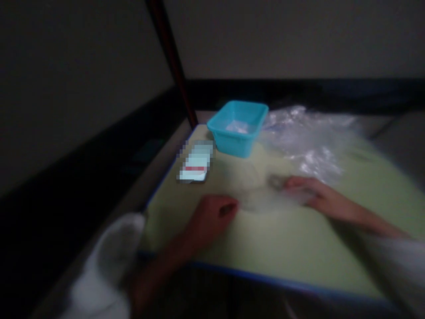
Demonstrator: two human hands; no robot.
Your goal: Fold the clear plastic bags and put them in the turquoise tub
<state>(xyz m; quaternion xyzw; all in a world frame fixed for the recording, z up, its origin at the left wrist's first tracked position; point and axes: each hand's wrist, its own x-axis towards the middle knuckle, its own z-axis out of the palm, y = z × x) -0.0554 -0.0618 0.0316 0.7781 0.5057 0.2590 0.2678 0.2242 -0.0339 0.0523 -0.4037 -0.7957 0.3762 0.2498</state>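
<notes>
Over the yellow tabletop (265, 248), a thin clear plastic bag (265, 200) stretches between my hands, smeared by motion. My left hand (214, 215) is closed in a pinch at the bag's left end. On the other side my right hand (310, 191) has its fingers closed on the bag, and a small greyish blur shows by its fingertips. What that blur is I cannot make out. Just behind the bag, another faint clear plastic piece (244, 173) seems to lie on the table.
A turquoise plastic basket (232, 144) stands at the back with some clear plastic inside. Right of it lies a crumpled heap of clear plastic (308, 137). A phone with a lit, pixelated screen (197, 161) rests near the left edge. The table has a blue edge (252, 275).
</notes>
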